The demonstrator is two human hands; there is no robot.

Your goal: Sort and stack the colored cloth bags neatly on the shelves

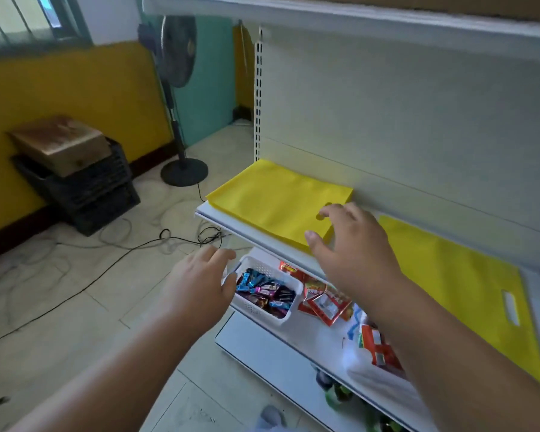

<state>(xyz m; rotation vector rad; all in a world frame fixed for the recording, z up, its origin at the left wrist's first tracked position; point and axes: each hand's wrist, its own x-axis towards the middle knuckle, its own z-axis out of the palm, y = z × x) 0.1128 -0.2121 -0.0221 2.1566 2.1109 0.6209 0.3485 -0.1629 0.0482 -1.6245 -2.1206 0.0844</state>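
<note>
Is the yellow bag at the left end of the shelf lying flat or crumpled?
Flat. The yellow bag lies smooth on the shelf, its edges straight and no creases visible.

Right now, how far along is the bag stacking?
Done: a squared stack of yellow bags lies at the shelf's left end. In hand: nothing; the right hand hovers open at that stack's near corner, the left hand open below. Left: the loose yellow bag lying askew further right.

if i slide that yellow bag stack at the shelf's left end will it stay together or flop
The yellow bag stack lies flat and thin, so it probably flops when lifted. Its layers look loose, so a push may fan them. It overhangs the shelf edge slightly, so it might droop.
</note>
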